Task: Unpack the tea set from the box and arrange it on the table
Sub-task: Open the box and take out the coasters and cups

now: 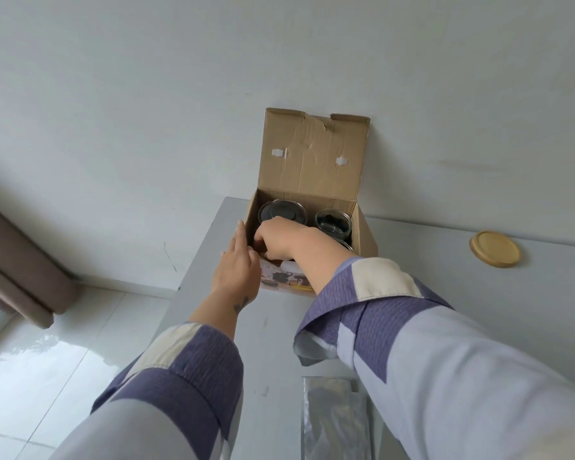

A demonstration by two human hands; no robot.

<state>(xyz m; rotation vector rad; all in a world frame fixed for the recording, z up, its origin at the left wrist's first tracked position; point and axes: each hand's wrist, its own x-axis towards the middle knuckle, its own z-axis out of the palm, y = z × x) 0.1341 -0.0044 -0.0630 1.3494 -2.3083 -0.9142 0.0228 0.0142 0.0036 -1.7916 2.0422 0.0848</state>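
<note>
Left hand flat, fingers straight and together, pressed against the left side of the cardboard box; box sits at the far edge of the grey table against the wall, lid flap up. Right hand reaches down inside the box at its near-left corner, fingers curled and hidden, can't tell if it holds anything; just behind it a glass teapot with dark lid, to the right a glass cup, both in the box. Further right a round wooden lid lies on the table well apart from the box; a silvery foil bag lies at the near edge.
</note>
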